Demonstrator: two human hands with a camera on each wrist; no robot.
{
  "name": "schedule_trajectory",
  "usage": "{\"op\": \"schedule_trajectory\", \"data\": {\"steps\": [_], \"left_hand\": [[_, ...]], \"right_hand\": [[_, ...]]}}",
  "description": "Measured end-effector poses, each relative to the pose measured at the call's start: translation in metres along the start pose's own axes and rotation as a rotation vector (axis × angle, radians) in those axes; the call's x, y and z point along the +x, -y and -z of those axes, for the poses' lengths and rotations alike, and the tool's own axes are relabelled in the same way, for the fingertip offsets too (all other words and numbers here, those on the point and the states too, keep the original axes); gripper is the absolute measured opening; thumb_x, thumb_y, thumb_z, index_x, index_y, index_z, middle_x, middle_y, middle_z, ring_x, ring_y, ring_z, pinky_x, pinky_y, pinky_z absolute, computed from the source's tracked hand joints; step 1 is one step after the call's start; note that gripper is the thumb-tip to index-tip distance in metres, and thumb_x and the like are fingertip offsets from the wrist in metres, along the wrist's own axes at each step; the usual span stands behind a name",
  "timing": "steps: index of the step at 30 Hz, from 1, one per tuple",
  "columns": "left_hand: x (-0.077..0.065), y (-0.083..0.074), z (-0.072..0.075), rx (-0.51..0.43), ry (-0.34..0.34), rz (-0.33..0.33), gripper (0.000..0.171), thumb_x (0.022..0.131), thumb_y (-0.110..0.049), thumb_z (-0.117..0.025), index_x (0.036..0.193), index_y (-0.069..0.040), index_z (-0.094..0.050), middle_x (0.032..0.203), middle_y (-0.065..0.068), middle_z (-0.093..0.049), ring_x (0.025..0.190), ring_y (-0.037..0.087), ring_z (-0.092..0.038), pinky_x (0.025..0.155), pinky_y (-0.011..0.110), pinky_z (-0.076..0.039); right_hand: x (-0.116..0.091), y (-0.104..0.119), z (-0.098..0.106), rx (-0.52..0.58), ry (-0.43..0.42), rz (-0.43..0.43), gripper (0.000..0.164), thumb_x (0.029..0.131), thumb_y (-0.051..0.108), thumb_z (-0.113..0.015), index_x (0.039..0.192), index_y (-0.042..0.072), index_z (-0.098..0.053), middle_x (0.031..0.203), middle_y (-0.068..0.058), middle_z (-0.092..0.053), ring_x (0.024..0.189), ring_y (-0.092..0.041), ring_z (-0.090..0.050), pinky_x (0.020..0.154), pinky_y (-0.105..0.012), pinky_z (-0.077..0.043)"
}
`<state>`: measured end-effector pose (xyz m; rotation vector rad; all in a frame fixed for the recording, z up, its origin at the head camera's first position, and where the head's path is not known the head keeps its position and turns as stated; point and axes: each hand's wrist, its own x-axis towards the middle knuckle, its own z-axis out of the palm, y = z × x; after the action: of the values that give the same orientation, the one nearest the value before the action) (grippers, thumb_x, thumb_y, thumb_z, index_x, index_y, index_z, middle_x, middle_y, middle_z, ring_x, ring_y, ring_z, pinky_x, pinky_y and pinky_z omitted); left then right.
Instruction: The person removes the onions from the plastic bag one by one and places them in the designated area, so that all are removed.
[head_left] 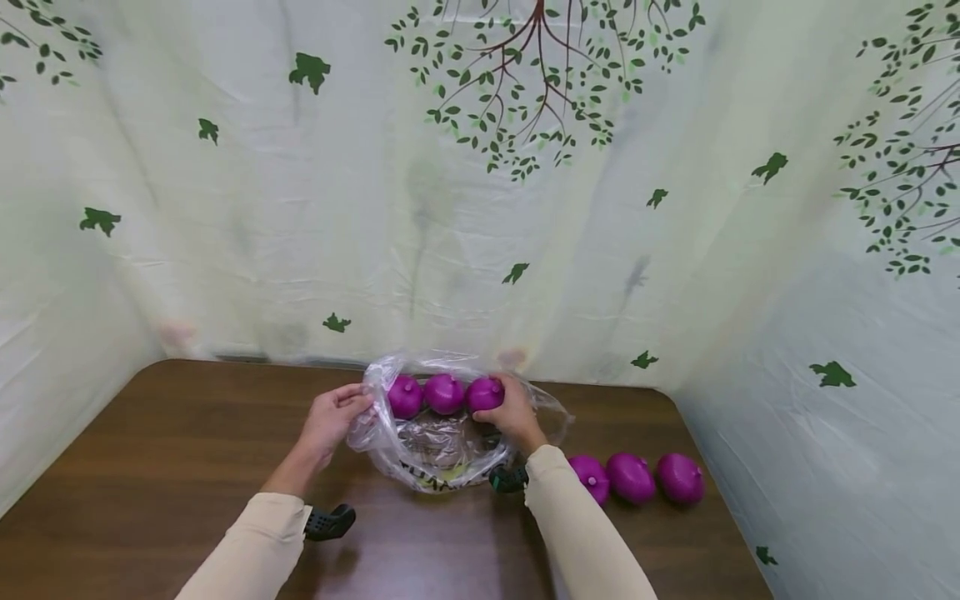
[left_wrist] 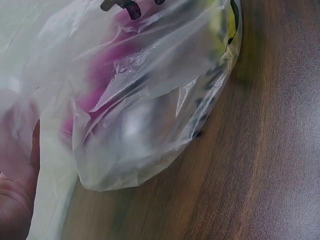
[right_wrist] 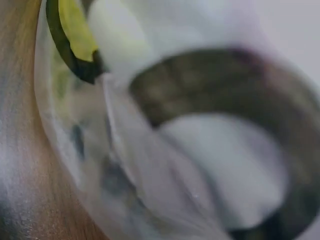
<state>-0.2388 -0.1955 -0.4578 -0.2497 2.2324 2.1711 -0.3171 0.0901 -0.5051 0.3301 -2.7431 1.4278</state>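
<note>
A clear plastic bag [head_left: 384, 450] with dark and yellow print lies open near the table's far edge. Inside it, three purple onion-shaped balls, the left one [head_left: 405, 397], the middle one [head_left: 444, 394] and the right one [head_left: 483, 395], stand in a row. My left hand [head_left: 333, 421] pinches the bag's left rim between thumb and fingers. Reaching into the bag from the right, my right hand [head_left: 516, 414] grips the right ball. The bag's side [left_wrist: 145, 125] fills much of the left wrist view. Blurred plastic [right_wrist: 140, 165] covers the right wrist view, hiding the right fingers.
Three more purple balls, one by the right sleeve [head_left: 588, 477], one in the middle [head_left: 631, 478] and one farthest right [head_left: 680, 479], sit on the brown wooden table [head_left: 187, 450]. A pale curtain [head_left: 360, 208] with printed leaves hangs behind and at both sides.
</note>
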Motion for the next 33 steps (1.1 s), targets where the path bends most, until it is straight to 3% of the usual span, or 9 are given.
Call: {"op": "schedule_trajectory", "data": {"steps": [11,33], "left_hand": [[0.001,-0.001,0.0,-0.001,0.017,-0.004,0.045,0.097,-0.011,-0.058,0.132,0.015,-0.045,0.092,-0.002,-0.068,0.077,0.0,-0.062,0.071,0.016,-0.052],[0.002,-0.001,0.001,0.022,0.024,-0.007,0.049,0.097,-0.014,-0.059,0.134,0.014,-0.044,0.091,-0.005,-0.067,0.077,-0.001,-0.061,0.071,0.015,-0.052]], "right_hand": [[-0.011,0.011,0.008,0.015,0.057,0.031,0.074,0.068,0.006,-0.085,0.133,0.001,-0.05,0.129,-0.02,-0.052,0.117,-0.036,-0.051,0.098,-0.05,-0.044],[-0.033,0.031,0.016,0.049,0.083,0.126,0.076,0.067,0.007,-0.087,0.135,0.006,-0.051,0.132,-0.018,-0.05,0.118,-0.036,-0.05,0.096,-0.052,-0.045]]}}
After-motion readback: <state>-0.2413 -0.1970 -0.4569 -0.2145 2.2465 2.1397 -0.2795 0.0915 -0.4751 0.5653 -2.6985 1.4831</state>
